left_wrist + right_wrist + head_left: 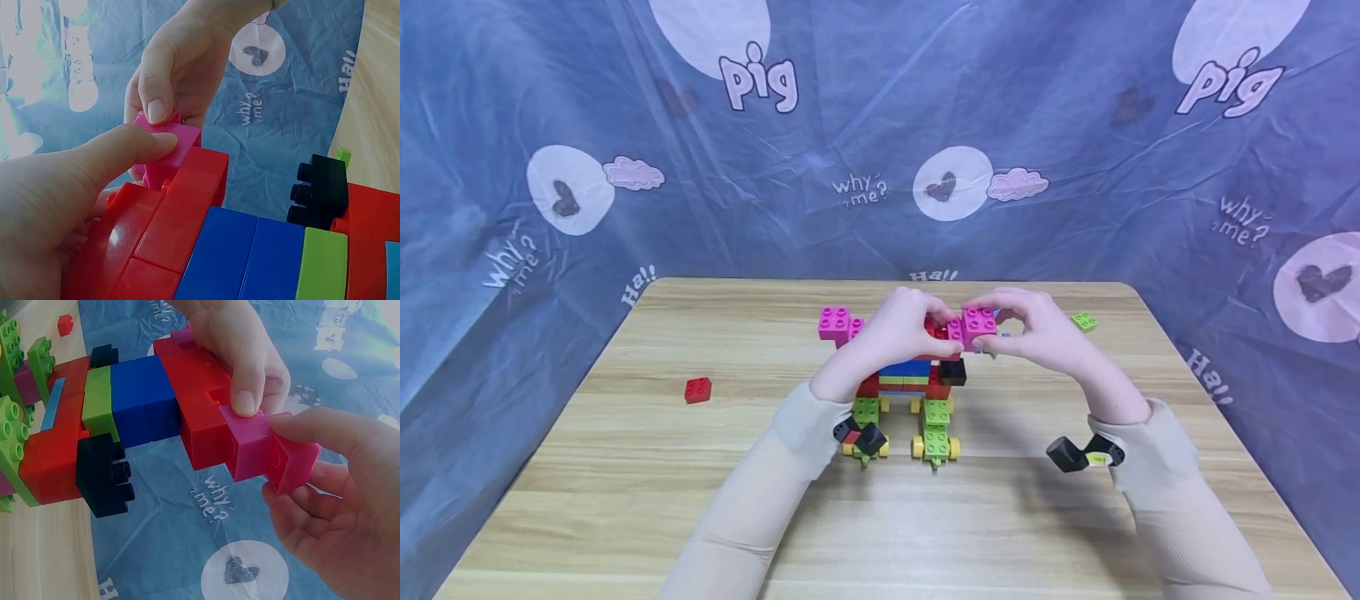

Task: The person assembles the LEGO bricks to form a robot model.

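A standing figure of toy building bricks has lime green legs (936, 417) on yellow wheels, blue bricks (219, 250) in its middle and red bricks (203, 419) along the top. Two joined pink bricks extend from the right end of the red row. My left hand (898, 329) pinches the inner pink brick (244, 440) beside the red ones, its thumb flat on the side. My right hand (1037, 333) pinches the outer pink brick (979, 323) between thumb and fingers. Another pink pair (835, 323) projects at the figure's left. A black brick (100, 475) sticks out lower down.
A loose red brick (697, 390) lies on the wooden table (625, 500) to the left. Toward the back right lies a lime green brick (1083, 322). A blue printed cloth (880, 108) hangs behind the table and along both sides.
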Available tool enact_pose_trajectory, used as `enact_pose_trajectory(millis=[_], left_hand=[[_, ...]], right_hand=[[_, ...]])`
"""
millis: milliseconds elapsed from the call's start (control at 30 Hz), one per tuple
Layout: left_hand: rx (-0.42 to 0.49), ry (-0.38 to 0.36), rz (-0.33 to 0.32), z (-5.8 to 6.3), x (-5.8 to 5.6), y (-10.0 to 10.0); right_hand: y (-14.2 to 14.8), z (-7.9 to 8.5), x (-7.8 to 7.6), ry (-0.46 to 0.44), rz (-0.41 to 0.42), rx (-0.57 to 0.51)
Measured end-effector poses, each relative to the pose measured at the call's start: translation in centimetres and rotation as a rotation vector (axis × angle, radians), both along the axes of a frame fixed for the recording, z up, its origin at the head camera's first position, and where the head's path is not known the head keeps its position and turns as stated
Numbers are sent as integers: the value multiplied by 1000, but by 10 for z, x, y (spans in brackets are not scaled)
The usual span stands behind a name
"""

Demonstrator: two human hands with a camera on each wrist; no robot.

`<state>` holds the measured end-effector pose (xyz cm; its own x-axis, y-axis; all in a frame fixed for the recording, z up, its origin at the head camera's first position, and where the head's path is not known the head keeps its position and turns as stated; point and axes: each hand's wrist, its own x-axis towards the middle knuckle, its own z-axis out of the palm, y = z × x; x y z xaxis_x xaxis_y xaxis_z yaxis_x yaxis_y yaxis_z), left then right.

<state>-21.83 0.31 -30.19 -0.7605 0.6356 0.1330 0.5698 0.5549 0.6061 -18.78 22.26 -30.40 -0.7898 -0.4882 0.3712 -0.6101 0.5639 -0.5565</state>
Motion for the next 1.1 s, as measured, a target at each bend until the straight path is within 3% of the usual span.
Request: enact_pose_trajectory(millis=[367,767,1100], left_hand=[[-14,5,3,-1,-1,-2],[-21,73,-5,-2,0,0],[64,60,-19,-1,2,-3]], right_hand=[[-1,-2,0,-11,14,-27],[0,-3,2,-21,5,-62],[-2,-9,5,-84,-70,-106]])
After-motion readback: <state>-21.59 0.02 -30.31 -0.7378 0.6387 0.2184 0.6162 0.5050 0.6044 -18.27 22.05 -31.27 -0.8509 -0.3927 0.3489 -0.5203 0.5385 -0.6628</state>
